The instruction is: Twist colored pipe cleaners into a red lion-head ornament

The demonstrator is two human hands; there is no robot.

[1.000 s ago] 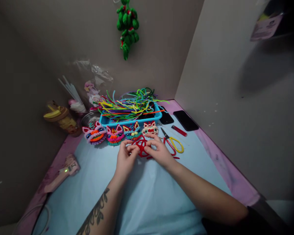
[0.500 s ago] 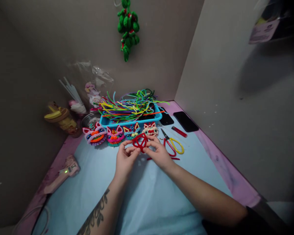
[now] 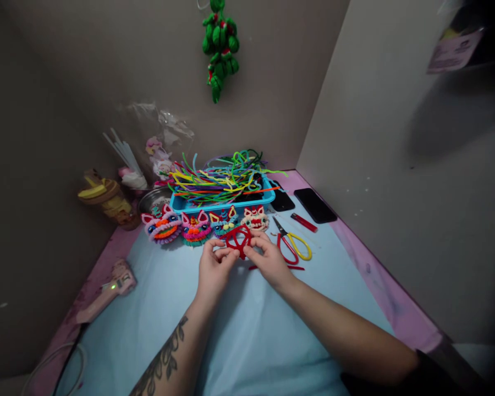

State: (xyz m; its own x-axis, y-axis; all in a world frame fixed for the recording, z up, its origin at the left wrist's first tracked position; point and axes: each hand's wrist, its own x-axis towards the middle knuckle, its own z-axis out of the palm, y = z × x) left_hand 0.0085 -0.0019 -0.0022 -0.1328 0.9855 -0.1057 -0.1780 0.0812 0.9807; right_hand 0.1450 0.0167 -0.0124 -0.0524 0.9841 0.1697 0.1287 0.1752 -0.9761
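Observation:
Between my two hands, just above the table, is a red pipe-cleaner frame (image 3: pixel 240 237), rounded with spokes crossing inside. My left hand (image 3: pixel 218 267) pinches its left lower side between thumb and fingers. On the opposite side my right hand (image 3: pixel 269 260) grips it the same way. Behind them stand several fuzzy lion-like heads, among them a lilac one (image 3: pixel 162 226), a pink one (image 3: pixel 196 227), a blue one (image 3: pixel 224 221) and a cream one (image 3: pixel 256 219). A red pipe-cleaner piece (image 3: pixel 297 268) lies partly hidden under my right hand.
Scissors (image 3: pixel 292 245) with red and yellow handles lie right of my hands, near a red lighter (image 3: pixel 304 223) and two dark phones, one a black phone (image 3: pixel 315 205). Behind is a blue basket (image 3: pixel 223 209) of pipe cleaners. A pink glue gun (image 3: pixel 109 292) rests at left.
The red frame has turned slightly, its spokes now facing me more openly. Both hands keep their hold on it. The whole view has shifted a little.

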